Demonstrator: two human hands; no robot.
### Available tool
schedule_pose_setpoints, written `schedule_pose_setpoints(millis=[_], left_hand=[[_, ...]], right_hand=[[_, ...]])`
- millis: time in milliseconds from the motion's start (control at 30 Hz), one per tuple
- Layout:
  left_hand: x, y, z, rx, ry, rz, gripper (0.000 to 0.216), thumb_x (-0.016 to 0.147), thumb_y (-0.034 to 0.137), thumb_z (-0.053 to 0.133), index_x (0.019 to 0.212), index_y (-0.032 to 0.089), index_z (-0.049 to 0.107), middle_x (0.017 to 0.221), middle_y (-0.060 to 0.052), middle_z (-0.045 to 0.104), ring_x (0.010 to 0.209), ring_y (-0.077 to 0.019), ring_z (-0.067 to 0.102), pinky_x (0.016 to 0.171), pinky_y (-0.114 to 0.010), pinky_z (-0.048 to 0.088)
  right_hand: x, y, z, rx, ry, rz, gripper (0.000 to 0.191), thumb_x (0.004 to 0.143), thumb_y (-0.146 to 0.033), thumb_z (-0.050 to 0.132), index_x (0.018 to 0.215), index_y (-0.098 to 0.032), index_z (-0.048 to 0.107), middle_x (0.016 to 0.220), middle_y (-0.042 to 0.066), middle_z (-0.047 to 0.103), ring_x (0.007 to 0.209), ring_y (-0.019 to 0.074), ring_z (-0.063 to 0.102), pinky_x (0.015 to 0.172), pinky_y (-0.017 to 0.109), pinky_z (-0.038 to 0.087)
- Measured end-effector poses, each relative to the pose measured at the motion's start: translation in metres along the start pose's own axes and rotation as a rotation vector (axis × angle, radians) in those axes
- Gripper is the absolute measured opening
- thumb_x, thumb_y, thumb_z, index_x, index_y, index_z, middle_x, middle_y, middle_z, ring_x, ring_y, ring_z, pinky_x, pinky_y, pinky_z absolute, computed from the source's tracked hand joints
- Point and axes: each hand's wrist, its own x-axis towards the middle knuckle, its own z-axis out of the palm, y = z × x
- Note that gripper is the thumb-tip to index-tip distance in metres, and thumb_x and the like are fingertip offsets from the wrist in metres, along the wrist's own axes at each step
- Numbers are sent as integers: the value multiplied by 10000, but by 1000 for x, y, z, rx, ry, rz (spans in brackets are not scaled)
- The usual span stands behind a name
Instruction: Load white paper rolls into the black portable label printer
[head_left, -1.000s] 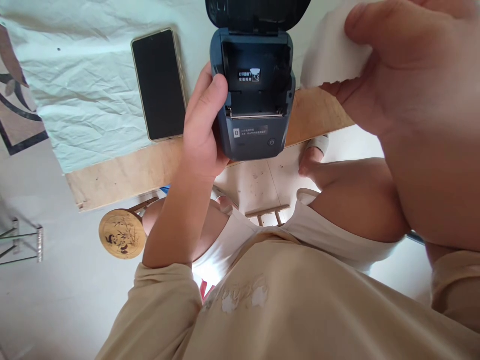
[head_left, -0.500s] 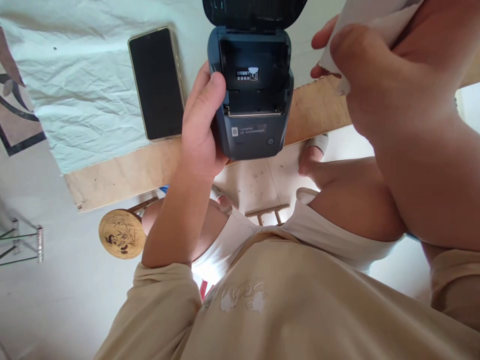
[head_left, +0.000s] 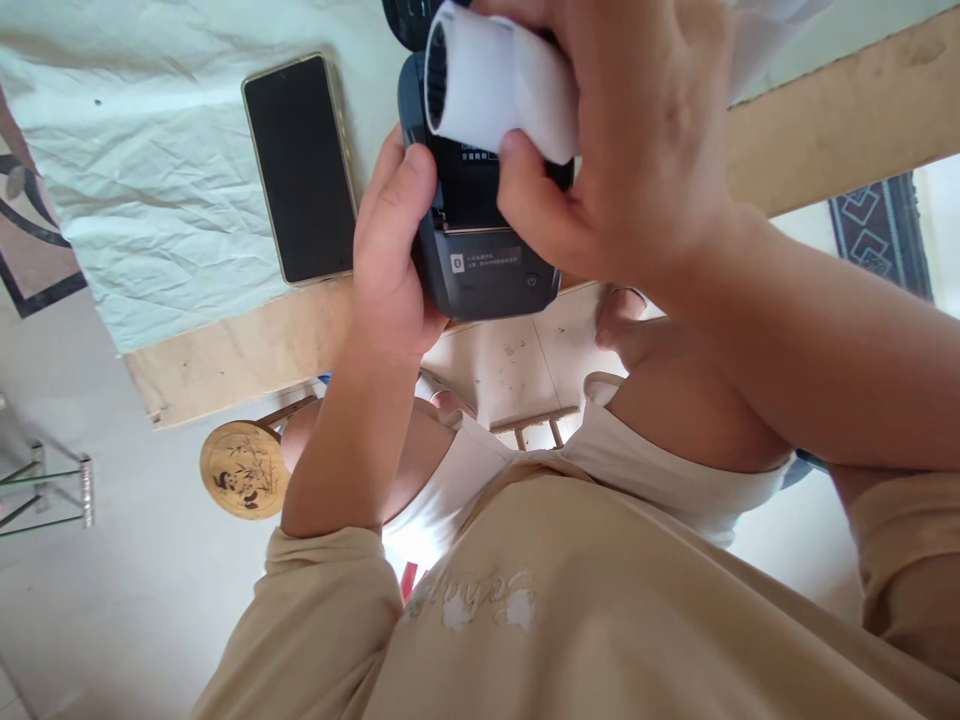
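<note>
A dark label printer [head_left: 491, 270] with its lid [head_left: 406, 22] raised is held from its left side by my left hand [head_left: 397, 230], thumb on the rim of the paper bay. My right hand [head_left: 622, 140] grips a white paper roll [head_left: 502, 85] between thumb and fingers, over the printer's bay. The roll's hollow, dark core faces left. Part of the bay and the right side of the lid are hidden behind the roll and my right hand. A black-screened smartphone [head_left: 300, 170] lies on the cloth, left of my left hand.
A pale green cloth [head_left: 172, 200] covers the table, leaving a bare wooden edge [head_left: 247, 350] along the front. Below that edge, a small round wooden stool [head_left: 244, 470] stands at the left. A dark patterned mat [head_left: 881, 235] lies on the floor at the right.
My right hand has come in from the upper right, bringing the white paper roll over the printer's bay. My left hand and the printer have stayed nearly in place.
</note>
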Motion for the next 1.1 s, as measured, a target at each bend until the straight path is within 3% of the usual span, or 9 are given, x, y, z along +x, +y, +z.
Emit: schedule_pose_setpoints(millis=[100, 300, 433, 500, 567, 633, 733, 933, 1100], left_hand=[[-1, 0, 0, -32, -37, -20, 238, 987, 441, 608, 862, 282, 733, 1083, 15, 775, 1372, -251, 607, 1158, -372, 512], [-4, 5, -2, -74, -64, -76, 195, 986, 394, 605, 862, 272, 695, 1053, -14, 756, 1337, -273, 621, 1037, -376, 551], [-5, 4, -3, -4, -28, -87, 190, 975, 440, 601, 938, 284, 704, 1016, -24, 744, 1233, -279, 661, 982, -389, 563], [-5, 5, -4, 55, -21, -107, 234, 969, 502, 599, 939, 302, 714, 1052, -29, 736, 1249, -287, 648, 941, -390, 580], [-5, 7, -6, 67, -29, -113, 287, 974, 544, 581, 931, 300, 726, 1057, -34, 719, 1266, -290, 637, 928, -385, 588], [-5, 8, -9, 51, -40, -102, 316, 982, 554, 562, 937, 294, 736, 1042, -35, 703, 1282, -290, 627, 937, -378, 587], [-4, 9, -13, 81, -51, -95, 347, 935, 624, 588, 935, 317, 751, 1080, -39, 721, 1312, -331, 611, 927, -394, 586], [-1, 0, -13, 99, -50, -59, 360, 884, 669, 613, 934, 340, 751, 1081, -45, 759, 1320, -380, 616, 895, -420, 581], [6, -11, -22, 97, -140, -9, 356, 883, 608, 667, 1058, 307, 745, 1085, -35, 742, 1264, -322, 629, 981, -404, 568]], right_hand=[[3, 0, -1, -309, -118, -124, 764, 781, -296, 407, 1527, -136, 435, 1480, 7, 529, 1387, 248, 543, 1155, 350, 525], [-15, 7, -17, -527, 29, -297, 499, 851, -449, 408, 1302, -357, 600, 1191, -46, 583, 1256, 243, 557, 1083, 364, 471], [-21, -1, -11, -439, 38, -291, 463, 945, -393, 328, 1301, -308, 612, 1188, -19, 622, 1142, 163, 606, 1056, 334, 497], [-20, -3, -5, -351, 42, -283, 452, 908, -289, 382, 1294, -267, 617, 1212, -15, 660, 1070, 147, 647, 993, 332, 530], [-18, -3, -1, -332, 36, -266, 386, 849, -239, 453, 1176, -253, 658, 1153, -28, 700, 1025, 157, 679, 942, 351, 545], [-15, -3, 1, -351, 31, -245, 254, 894, -272, 450, 999, -236, 678, 1072, -35, 722, 1041, 180, 693, 938, 378, 544], [-16, -4, 1, -383, 88, -233, 306, 949, -303, 386, 863, -217, 667, 938, -2, 716, 1026, 191, 688, 899, 374, 528], [-22, -1, 1, -386, 175, -249, 303, 895, -302, 504, 1151, -252, 659, 1224, 7, 655, 1116, 185, 631, 907, 329, 524], [-22, -1, 0, -382, 125, -128, 357, 882, -201, 504, 1208, -267, 633, 1053, -60, 708, 1022, 155, 652, 997, 350, 502]])
